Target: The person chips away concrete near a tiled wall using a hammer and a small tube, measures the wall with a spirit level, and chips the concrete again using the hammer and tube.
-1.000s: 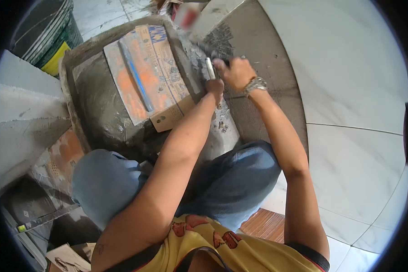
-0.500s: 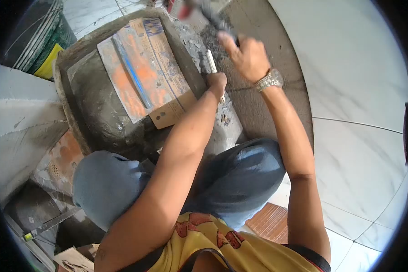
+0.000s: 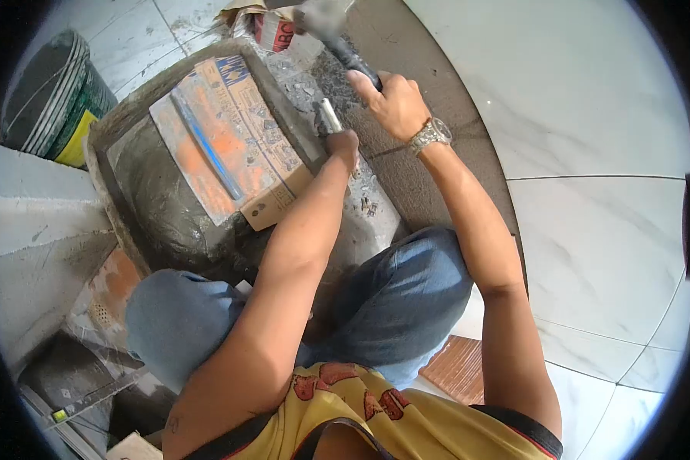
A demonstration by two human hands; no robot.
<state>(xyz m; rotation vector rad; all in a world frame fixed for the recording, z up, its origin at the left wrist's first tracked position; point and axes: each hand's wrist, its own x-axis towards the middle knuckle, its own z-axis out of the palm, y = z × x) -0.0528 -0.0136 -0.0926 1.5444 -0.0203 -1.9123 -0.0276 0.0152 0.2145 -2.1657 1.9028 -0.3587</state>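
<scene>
My right hand [image 3: 397, 109] grips the black handle of a hammer [image 3: 349, 55], whose head is blurred by motion near the top edge. Its thumb lies along the handle, and a metal watch sits on the wrist. Lower and to the left, my left hand [image 3: 343, 149] is closed around a narrow white strip [image 3: 330, 115], with its upper end sticking out beyond the fingers. I cannot make out what the strip is made of. Grey rubble and chips [image 3: 303, 92] lie on the floor beside and beyond this hand.
A tub [image 3: 100, 165] of wet grey mortar stands at left, with cardboard [image 3: 264, 146] and an orange-smeared board [image 3: 207, 149] across it. On the board rests a blue strip [image 3: 205, 142]. A bucket [image 3: 69, 100] stands behind. White marbled tiles [image 3: 590, 115] cover the right side.
The view has shifted, so most things sit a little differently in frame. My right hand still swings the blurred hammer above the left. My left hand keeps its hold on the white strip.
</scene>
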